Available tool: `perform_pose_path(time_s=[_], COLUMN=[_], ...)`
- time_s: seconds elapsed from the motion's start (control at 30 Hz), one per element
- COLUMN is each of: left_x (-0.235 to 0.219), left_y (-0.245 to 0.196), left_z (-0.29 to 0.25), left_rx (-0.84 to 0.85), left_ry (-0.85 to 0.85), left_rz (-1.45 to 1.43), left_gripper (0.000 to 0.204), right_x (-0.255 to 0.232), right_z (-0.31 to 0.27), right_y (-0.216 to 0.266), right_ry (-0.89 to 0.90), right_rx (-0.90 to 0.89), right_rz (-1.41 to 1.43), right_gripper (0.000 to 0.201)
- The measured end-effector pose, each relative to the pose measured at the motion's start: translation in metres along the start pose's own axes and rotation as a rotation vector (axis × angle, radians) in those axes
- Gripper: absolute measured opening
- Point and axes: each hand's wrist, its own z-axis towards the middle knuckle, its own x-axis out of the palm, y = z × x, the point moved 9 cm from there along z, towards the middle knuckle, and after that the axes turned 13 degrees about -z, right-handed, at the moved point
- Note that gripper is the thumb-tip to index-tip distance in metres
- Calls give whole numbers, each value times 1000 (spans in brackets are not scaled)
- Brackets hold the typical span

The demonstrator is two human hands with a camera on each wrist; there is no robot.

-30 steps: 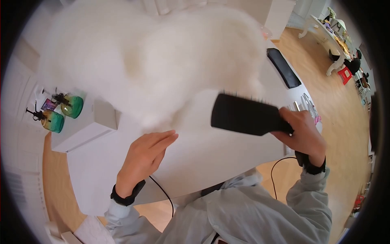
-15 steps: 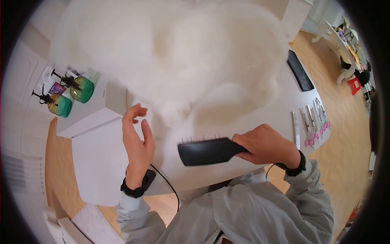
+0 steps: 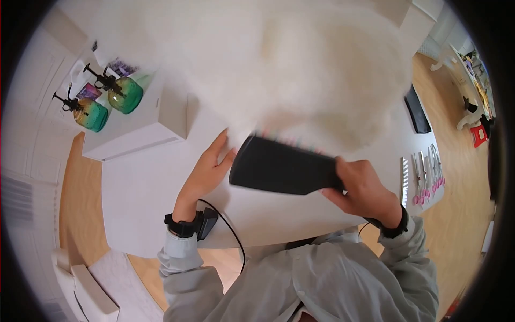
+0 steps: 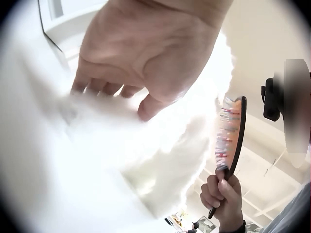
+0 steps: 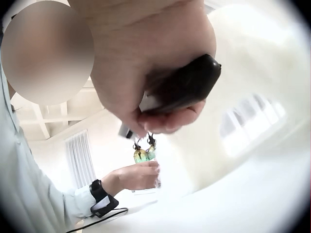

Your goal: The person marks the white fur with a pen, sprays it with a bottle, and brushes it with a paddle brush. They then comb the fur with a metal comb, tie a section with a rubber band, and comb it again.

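A large mass of white fluffy fur fills the far side of the white table. In my right hand is the handle of a black paddle brush, held with its back toward the head camera. The left wrist view shows the brush's orange pad and coloured bristles. The bristles point at the lower edge of the fur. My left hand, thumb apart from the fingers, is at the fur's lower left; the brush overlaps its thumb side. In the left wrist view its fingertips reach the white fur and are partly hidden by it.
Two green-and-amber spray bottles stand on a white box at the left. Along the right lie a metal comb, several pink-handled scissors and a black case. A black cable hangs near my left wrist.
The brush swung down and left from the fur, then came back up against its lower edge. My left hand has moved in beside the fur. The head view has shifted leftward.
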Motion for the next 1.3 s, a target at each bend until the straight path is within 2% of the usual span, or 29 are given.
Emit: perform_pose_path(time_s=[0.03,0.07,0.13,0.2,0.27,0.3,0.37,0.4,0.5,0.53,0.6,0.63,0.67,0.73,0.77,0.9,0.97,1.0,1.07,1.1,1.13,1.2,1.23,1.27,1.3], left_x=[0,-1,1,-5,-3,-8,-9,-12,-30,-30,-45,-49,-49,-49,-48,-39,-33,-30,-23,-19,-16,-11,-9,-8,-7], left_y=[7,8,0,-8,-10,-12,-8,-10,-20,-19,-18,-12,-12,-15,-16,-29,-42,-44,-50,-49,-48,-42,-34,-27,-24], left_z=[2,-3,-14,-32,-54,-64,-83,-91,-102,-102,-102,-100,-96,-84,-78,-53,-42,-36,-25,-20,-15,-6,-2,2,3], left_rx=[-26,-33,24,41,108,98,-25,-33,-53,-54,-68,-12,-13,5,-9,40,135,136,175,174,207,240,204,168,169], left_ry=[38,26,33,30,171,167,279,282,92,92,-52,-64,-67,-77,-75,-91,-121,-120,-132,-128,-146,-163,-172,-181,-179], left_rz=[33,31,182,233,338,338,468,469,437,437,376,343,340,151,127,100,144,143,63,63,42,21,14,7,9], left_gripper=[59,59,57,58,56,56,55,55,49,49,42,43,43,39,38,39,40,40,44,44,49,53,62,70,70], right_x=[11,13,28,32,13,11,-18,-19,-20,-17,4,15,18,42,46,36,4,5,-6,-4,-3,11,9,16,25], right_z=[0,0,-5,-3,9,12,22,27,36,35,34,30,26,12,6,-7,-9,-15,-30,-35,-36,-34,-32,-28,-25], right_y=[2,4,13,15,16,19,20,23,20,20,26,28,27,34,32,15,4,-1,-17,-25,-26,-34,-34,-24,-15], right_ry=[135,139,282,340,169,173,-108,-106,-141,-141,-37,58,62,297,382,396,65,66,-209,-291,-292,-147,-150,1,150], right_rx=[-7,-19,-137,-132,-75,-80,-25,-23,98,98,26,-2,-5,-124,-117,-17,36,36,119,194,198,268,270,189,108], right_rz=[-13,-9,-45,-67,-26,-18,40,49,96,97,95,74,73,66,73,66,98,96,125,211,210,228,229,165,101], right_gripper=[34,34,29,26,28,28,31,31,31,31,28,26,26,28,27,32,27,27,33,36,36,35,35,33,31])
